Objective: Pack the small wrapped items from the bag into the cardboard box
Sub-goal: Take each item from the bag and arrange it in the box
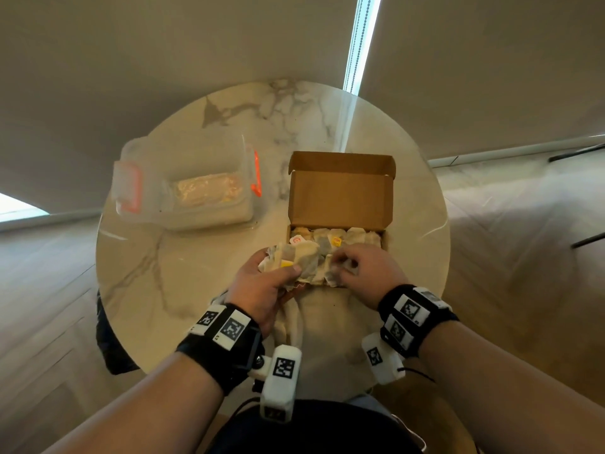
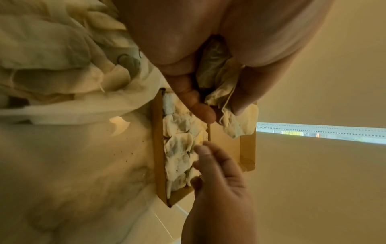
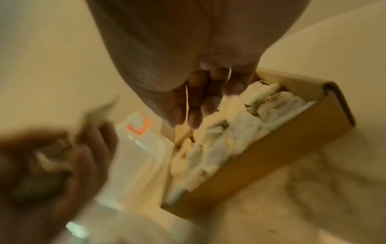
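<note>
An open cardboard box [image 1: 340,198] stands on the round marble table [image 1: 183,283], its lid raised at the back. Small paper-wrapped sachets [image 1: 330,237] with strings and tags fill it in rows. My left hand [image 1: 281,265] grips a bunch of sachets [image 1: 302,253] over the box's near left corner; the left wrist view shows thumb and fingers [image 2: 244,92] curled round them. My right hand [image 1: 343,263] rests on the packed sachets [image 3: 219,148] near the box's front edge, fingers [image 3: 198,112] pointing down and touching them. The pale cloth bag [image 1: 311,322] lies crumpled before the box.
A clear plastic container [image 1: 186,191] with orange latches sits on the table's left side, behind my left hand. The table's near edge is close to my wrists. A dark object [image 1: 108,339] hangs at the table's left edge. Wooden floor surrounds the table.
</note>
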A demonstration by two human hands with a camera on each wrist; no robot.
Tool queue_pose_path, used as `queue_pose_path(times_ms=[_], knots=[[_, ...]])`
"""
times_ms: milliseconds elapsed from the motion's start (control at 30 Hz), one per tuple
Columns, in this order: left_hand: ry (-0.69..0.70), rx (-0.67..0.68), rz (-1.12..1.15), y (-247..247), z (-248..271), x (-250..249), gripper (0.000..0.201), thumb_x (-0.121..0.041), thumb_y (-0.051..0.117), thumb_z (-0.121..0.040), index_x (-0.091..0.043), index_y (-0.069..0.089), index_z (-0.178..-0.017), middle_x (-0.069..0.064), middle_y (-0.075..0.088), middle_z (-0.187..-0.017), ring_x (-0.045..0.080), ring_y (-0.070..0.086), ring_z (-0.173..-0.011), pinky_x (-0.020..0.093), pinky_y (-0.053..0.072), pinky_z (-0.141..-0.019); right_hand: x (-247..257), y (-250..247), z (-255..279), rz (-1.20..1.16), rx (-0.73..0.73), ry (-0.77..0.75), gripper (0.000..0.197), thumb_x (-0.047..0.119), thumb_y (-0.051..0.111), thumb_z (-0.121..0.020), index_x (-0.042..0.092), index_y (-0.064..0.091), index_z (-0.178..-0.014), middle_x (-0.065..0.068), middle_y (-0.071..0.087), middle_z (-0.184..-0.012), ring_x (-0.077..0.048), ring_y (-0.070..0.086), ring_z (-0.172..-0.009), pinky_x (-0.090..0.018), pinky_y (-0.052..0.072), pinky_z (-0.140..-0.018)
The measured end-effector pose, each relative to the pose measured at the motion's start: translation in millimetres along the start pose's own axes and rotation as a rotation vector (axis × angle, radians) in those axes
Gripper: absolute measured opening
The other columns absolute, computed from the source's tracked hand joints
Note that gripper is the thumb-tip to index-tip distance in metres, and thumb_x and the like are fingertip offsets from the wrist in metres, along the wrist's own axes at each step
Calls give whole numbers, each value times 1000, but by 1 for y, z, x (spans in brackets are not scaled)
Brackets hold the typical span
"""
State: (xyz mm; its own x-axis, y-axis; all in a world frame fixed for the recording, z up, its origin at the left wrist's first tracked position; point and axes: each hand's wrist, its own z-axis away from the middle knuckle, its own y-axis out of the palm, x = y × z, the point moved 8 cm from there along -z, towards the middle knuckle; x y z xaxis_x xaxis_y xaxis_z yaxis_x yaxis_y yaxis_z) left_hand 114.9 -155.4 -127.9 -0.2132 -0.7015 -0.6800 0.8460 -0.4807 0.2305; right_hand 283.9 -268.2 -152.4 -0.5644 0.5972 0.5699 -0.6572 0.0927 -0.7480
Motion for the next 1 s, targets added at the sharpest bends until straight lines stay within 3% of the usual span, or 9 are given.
queue_pose_path(times_ms=[67, 133, 200, 267, 367, 567, 800, 933, 1000], knots=[[19, 19, -29, 13, 0, 1, 35, 8, 72, -88, -3, 68, -121, 20, 78, -104, 35, 78, -94, 39, 64, -75, 3, -15, 9, -434, -59, 47, 7, 30, 67, -98, 30, 67, -105, 13, 72, -96, -10, 67, -92, -22, 50, -80], [34, 34, -60, 29, 1, 3, 36, 8, 74, -86, -4, 69, -120, 23, 77, -107, 40, 76, -99, 48, 63, -84, 6, -25, 18, -852, -77, 105, 8, 21, 68, -100, 21, 61, -103, 6, 72, -85, -16, 71, -84, -31, 56, -75], [42, 51, -74, 44, 1, 5, 35, 8, 75, -85, -4, 70, -118, 24, 77, -107, 43, 75, -100, 52, 62, -89, 6, -30, 24, -1002, -69, 116, 16, 16, 70, -98, 17, 55, -104, 0, 73, -83, -22, 72, -81, -40, 61, -74], [41, 79, -91, 58, 0, 8, 35, 4, 78, -85, -4, 71, -118, 25, 77, -108, 46, 74, -101, 54, 61, -91, 4, -38, 30, -943, -94, 78, 25, 11, 75, -94, 20, 53, -103, -3, 75, -87, -24, 74, -81, -43, 63, -75], [42, 42, -70, 64, -5, 11, 28, 2, 77, -87, -3, 69, -114, 22, 77, -101, 38, 77, -93, 41, 63, -78, -14, -46, 35, -944, -169, 101, 28, 4, 75, -92, 20, 55, -101, -9, 77, -95, -26, 77, -84, -44, 64, -75], [-39, -91, 180, 38, -2, 10, 18, 2, 63, -97, -1, 63, -114, 25, 76, -102, 31, 78, -88, 34, 66, -65, -71, -54, 33, -678, -276, 245, 20, 22, 83, -87, 36, 69, -88, 1, 76, -89, -22, 74, -86, -52, 64, -81], [-110, -161, 410, -1, 7, 10, 22, -7, 53, -99, 6, 61, -114, 28, 74, -99, 34, 77, -87, 38, 66, -66, -55, -20, 18, -425, -78, 247, 17, 20, 72, -93, 35, 65, -97, 8, 71, -92, -12, 69, -85, -30, 59, -75], [-110, -187, 315, -7, 7, 8, 13, -4, 55, -100, -1, 63, -108, 24, 76, -105, 30, 79, -84, 38, 66, -63, -51, -5, 11, -282, -65, 241, 17, 18, 69, -93, 35, 66, -93, 13, 66, -84, -8, 64, -79, -19, 47, -65], [-91, -172, 233, -7, 7, 5, 11, -2, 57, -100, -7, 66, -104, 19, 78, -106, 27, 80, -84, 40, 67, -71, -47, 0, 10, -225, -49, 212, 18, 18, 64, -96, 36, 68, -95, 15, 66, -85, -7, 64, -79, -16, 44, -63]])
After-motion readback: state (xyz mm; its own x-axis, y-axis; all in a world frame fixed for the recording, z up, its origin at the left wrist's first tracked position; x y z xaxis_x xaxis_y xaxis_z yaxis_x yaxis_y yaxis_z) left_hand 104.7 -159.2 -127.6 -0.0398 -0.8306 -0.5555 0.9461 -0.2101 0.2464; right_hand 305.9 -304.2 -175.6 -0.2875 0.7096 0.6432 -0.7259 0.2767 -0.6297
